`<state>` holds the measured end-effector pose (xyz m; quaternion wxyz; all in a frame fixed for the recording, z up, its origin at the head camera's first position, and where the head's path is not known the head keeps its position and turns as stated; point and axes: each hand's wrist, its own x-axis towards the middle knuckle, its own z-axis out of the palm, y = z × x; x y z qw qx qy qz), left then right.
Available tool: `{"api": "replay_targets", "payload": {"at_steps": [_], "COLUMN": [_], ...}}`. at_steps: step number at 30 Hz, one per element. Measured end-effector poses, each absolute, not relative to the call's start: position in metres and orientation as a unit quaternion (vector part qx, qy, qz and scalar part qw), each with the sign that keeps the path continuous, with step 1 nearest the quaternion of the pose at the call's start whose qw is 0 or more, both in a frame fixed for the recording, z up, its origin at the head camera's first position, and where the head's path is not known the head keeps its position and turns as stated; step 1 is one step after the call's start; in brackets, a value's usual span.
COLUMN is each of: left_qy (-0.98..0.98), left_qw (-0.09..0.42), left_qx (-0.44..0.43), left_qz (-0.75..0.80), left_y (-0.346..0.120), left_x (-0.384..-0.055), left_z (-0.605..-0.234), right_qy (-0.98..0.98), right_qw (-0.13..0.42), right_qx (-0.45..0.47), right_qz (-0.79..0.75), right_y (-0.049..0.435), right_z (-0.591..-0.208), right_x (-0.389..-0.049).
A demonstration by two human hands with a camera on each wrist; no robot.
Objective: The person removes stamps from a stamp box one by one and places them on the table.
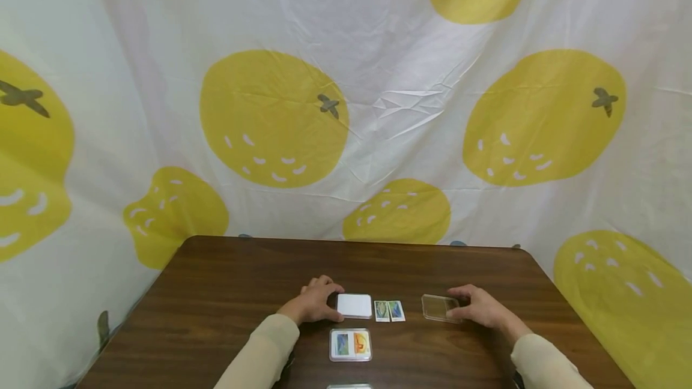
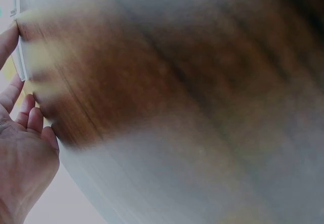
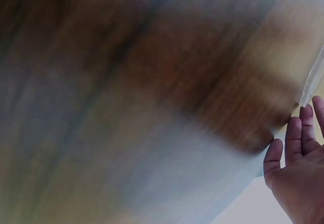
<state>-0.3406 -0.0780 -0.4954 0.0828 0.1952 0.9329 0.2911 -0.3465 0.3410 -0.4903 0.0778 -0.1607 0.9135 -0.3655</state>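
Observation:
In the head view my left hand [image 1: 315, 302] holds a small clear plastic case with a white insert [image 1: 354, 305] by its left end, thumb at the near corner and index finger at the far one. The left wrist view shows those fingertips at the case edge [image 2: 21, 62]. Over to the right, my right hand [image 1: 481, 307] grips a transparent plastic lid [image 1: 434, 307] by its right end, between thumb and fingers. Between the hands lie two small stamp-like picture cards [image 1: 381, 311], side by side, with green and blue pictures.
Nearer to me lies another clear case [image 1: 351, 344] holding a blue-green and an orange picture card. The edge of one more case [image 1: 349, 386] shows at the bottom of the head view. Behind the brown wooden table [image 1: 243, 269] hangs a fruit-print cloth [image 1: 400, 155].

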Motion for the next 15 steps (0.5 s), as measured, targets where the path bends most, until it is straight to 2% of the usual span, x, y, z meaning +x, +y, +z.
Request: {"api": "replay_targets", "payload": {"at_steps": [15], "left_qy": [0.934], "left_qw": [0.084], "left_qx": [0.198], "left_qz": [0.286], "left_y": [-0.0789], "left_x": [-0.342], "left_z": [-0.4963], "right_qy": [0.931], "right_qw": [0.06], "right_qx": [-0.204], "right_qz": [-0.297], "right_y": [0.3385], "right_z": [-0.4964], "right_x": [-0.3475]}}
